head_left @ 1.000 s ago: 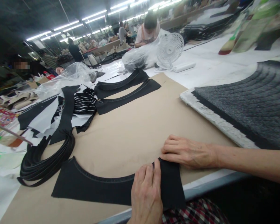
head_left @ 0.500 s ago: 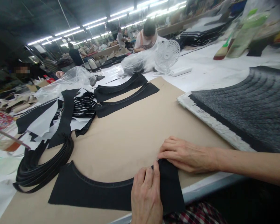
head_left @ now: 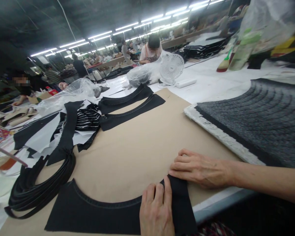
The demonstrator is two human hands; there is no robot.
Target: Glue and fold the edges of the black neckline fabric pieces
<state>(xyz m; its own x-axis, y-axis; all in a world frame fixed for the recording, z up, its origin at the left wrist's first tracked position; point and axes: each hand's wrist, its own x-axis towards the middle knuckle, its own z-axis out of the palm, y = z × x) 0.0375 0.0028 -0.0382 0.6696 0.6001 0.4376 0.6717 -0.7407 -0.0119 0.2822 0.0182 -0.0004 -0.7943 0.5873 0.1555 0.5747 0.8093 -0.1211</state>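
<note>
A black fabric piece with a deep curved cut-out lies flat along the near edge of the board. A narrow strip or folded edge follows its curve. My left hand rests on top of the piece, fingers laid on the cloth and the index finger reaching to the curved edge. At the upper right corner of that curve, my right hand has its fingers bent and closed on the edge; the fingertips are partly hidden. Left of the piece sits a looped bundle of black strips.
Two similar curved black pieces lie at the back of the tan board. A white-edged slab bearing grey ribbed material is on the right. Farther off are a white fan, a glue brush, a bottle and a co-worker.
The view has tilted up slightly, so the table things sit lower in the picture. Both hands stay at about the same spot on the black piece, with the left index finger slightly more apart.
</note>
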